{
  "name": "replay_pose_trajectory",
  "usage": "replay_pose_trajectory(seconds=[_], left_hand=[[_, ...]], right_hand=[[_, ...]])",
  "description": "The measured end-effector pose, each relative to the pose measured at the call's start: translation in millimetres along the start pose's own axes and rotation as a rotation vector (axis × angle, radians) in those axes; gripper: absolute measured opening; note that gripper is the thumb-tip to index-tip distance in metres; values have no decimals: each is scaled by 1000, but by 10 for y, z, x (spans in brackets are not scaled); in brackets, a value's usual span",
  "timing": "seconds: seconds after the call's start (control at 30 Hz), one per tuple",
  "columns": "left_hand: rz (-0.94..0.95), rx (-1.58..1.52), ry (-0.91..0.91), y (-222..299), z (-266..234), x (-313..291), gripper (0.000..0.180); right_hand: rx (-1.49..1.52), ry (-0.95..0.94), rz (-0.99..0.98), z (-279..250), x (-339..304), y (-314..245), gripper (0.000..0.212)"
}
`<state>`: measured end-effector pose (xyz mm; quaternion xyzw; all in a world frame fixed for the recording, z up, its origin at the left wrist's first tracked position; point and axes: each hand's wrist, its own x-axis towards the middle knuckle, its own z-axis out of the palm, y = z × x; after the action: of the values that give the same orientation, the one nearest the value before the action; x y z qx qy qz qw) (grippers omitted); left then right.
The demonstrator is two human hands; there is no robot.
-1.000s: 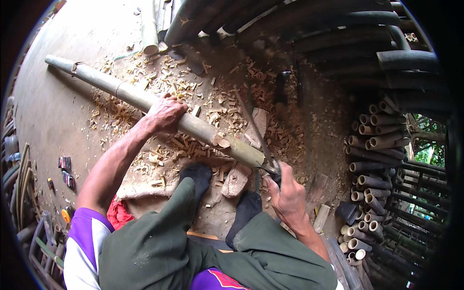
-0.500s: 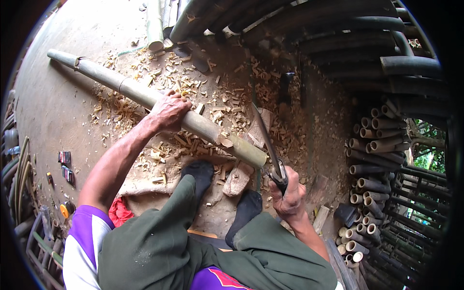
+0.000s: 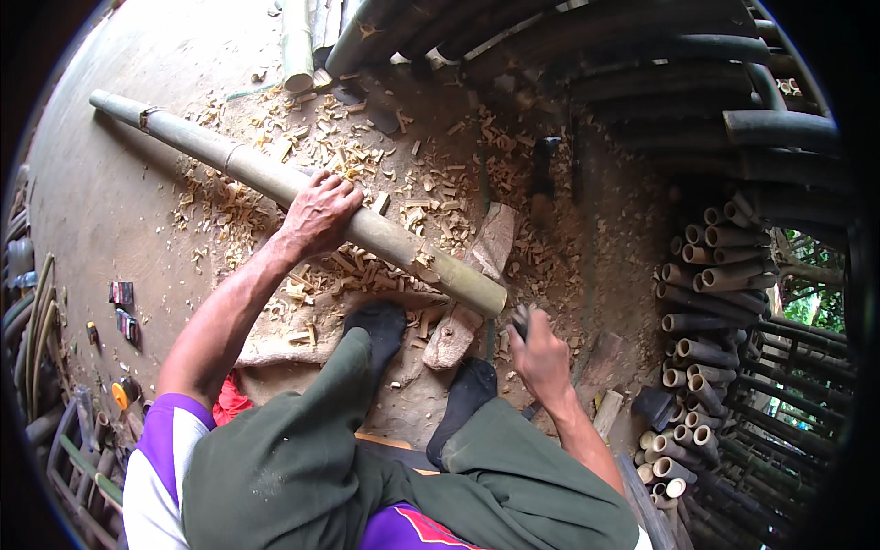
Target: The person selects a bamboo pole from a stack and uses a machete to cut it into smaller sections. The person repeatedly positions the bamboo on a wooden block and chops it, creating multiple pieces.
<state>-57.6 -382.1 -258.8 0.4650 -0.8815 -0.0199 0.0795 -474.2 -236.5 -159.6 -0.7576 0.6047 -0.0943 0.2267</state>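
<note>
A long bamboo pole [image 3: 247, 168] slants from the far left down to its cut near end, which rests over a wooden block [image 3: 456, 337] between my feet. My left hand [image 3: 323, 213] is wrapped round the pole at about its middle, the fingers over the top. Just right of the cut end, apart from it, my right hand [image 3: 543, 356] is closed round the dark handle of a large knife [image 3: 521, 321]. The knife's blade is hardly visible now. Near that end, the bamboo's surface has a rough, pale patch.
Wood shavings [image 3: 417, 197] litter the ground around the pole. Many cut bamboo tubes [image 3: 710, 367] are stacked at the right, beside a bamboo lattice. Thick bamboo poles [image 3: 642, 82] lie across the far right. Small packets [image 3: 126, 324] and an orange round thing [image 3: 120, 396] lie at the left.
The knife's blade, raised and pointing away beside the pole's end before, has swung out of plain sight. My right hand has turned over slightly. The left hand and pole stay nearly still.
</note>
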Motion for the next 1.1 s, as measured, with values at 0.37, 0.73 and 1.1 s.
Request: replay_pose_trajectory(seconds=[0.37, 0.73, 1.1], left_hand=[[-26, 51, 222, 62, 91, -162, 31], [-11, -22, -293, -117, -115, 57, 74], [-71, -95, -307, -5, -146, 2, 58]], right_hand=[[58, 100, -148, -317, 99, -358, 36], [153, 91, -146, -487, 205, -500, 31], [151, -22, -16, -486, 223, -450, 34]])
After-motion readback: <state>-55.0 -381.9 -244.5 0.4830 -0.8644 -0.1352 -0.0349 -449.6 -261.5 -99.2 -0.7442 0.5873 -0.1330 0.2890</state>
